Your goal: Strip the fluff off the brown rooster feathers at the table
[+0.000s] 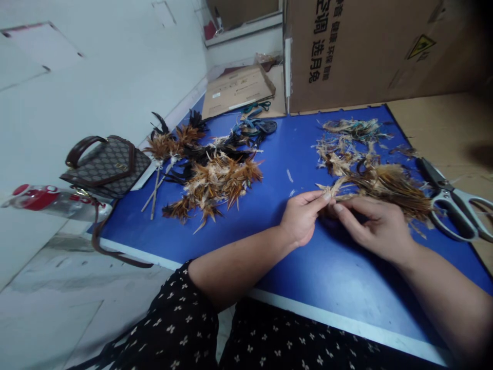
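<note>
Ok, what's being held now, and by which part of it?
Pale feathers, pinched at their near side by the left grip; quill or tip can't be told. Whether the right grip, close beside it, also holds them is unclear.

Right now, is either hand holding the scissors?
No, the scissors lie untouched off to the right, while the left hand and right hand meet at a tan feather tuft.

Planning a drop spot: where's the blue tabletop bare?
Front: blue tabletop between left forearm, right forearm and white front edge. Middle: between brown-black feather pile and loose feathers, bar a few white scraps; left hand borders its near side. Crowded: right side, with feather bundle and scissors.
</note>
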Demonstrator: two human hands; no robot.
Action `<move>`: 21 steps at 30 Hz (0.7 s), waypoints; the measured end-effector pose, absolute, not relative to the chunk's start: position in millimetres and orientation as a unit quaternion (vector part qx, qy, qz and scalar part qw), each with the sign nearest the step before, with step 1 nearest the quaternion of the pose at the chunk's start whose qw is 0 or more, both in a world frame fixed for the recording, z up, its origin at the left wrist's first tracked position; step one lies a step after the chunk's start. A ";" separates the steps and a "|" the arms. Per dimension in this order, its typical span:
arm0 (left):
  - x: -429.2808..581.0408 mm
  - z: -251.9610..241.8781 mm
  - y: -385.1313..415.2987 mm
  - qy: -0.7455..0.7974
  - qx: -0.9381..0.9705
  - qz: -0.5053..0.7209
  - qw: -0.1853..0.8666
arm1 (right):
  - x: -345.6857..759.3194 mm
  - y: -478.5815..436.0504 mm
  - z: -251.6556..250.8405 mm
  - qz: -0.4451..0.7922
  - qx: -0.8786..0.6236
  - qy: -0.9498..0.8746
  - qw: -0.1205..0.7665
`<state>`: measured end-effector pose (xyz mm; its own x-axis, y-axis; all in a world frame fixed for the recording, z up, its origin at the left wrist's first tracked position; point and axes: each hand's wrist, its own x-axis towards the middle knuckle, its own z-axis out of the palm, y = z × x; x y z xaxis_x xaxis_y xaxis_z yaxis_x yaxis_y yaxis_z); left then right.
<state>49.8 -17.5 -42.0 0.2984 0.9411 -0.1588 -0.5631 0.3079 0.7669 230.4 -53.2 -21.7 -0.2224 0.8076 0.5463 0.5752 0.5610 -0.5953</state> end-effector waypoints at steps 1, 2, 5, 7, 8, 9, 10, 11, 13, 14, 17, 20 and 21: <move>49.5 -42.5 -17.2 0.317 0.310 0.501 0.743 | 232.9 -52.5 -20.7 0.118 -0.464 -0.753 0.452; 49.4 -43.1 -17.2 0.320 0.317 0.494 0.744 | 235.0 -51.5 -20.0 0.101 -0.475 -0.738 0.469; 50.0 -45.8 -17.9 0.316 0.323 0.461 0.764 | 238.6 -47.7 -20.4 0.070 -0.474 -0.724 0.497; 50.5 -47.2 -18.7 0.303 0.323 0.447 0.777 | 238.8 -46.0 -22.2 0.076 -0.456 -0.732 0.501; 50.5 -47.5 -19.0 0.299 0.327 0.442 0.780 | 238.6 -45.7 -23.3 0.081 -0.450 -0.734 0.501; 50.2 -47.6 -19.2 0.297 0.333 0.438 0.781 | 238.4 -45.5 -24.4 0.086 -0.447 -0.736 0.501; 49.7 -47.4 -19.1 0.296 0.339 0.432 0.782 | 238.3 -45.5 -25.2 0.090 -0.446 -0.736 0.500; 49.1 -47.1 -18.9 0.297 0.345 0.424 0.783 | 238.5 -45.4 -25.9 0.091 -0.448 -0.736 0.500; 47.6 -46.5 -18.3 0.302 0.355 0.404 0.787 | 239.3 -45.1 -26.1 0.091 -0.449 -0.736 0.499; 47.0 -46.3 -17.9 0.307 0.359 0.394 0.789 | 239.8 -44.8 -25.7 0.091 -0.448 -0.737 0.498; 46.4 -46.6 -17.4 0.323 0.369 0.377 0.786 | 240.7 -44.8 -22.7 0.094 -0.441 -0.742 0.496; 46.8 -47.2 -18.1 0.326 0.382 0.384 0.775 | 239.3 -47.1 -18.1 0.104 -0.458 -0.732 0.493; 46.9 -47.2 -18.5 0.325 0.386 0.388 0.772 | 238.6 -48.1 -16.7 0.114 -0.466 -0.728 0.490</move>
<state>46.9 -18.5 -47.2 0.4886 0.8490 -0.2014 -0.3479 0.4012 0.8473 238.6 -48.1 -16.7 -0.0848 0.7902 0.6069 0.5669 0.5392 -0.6229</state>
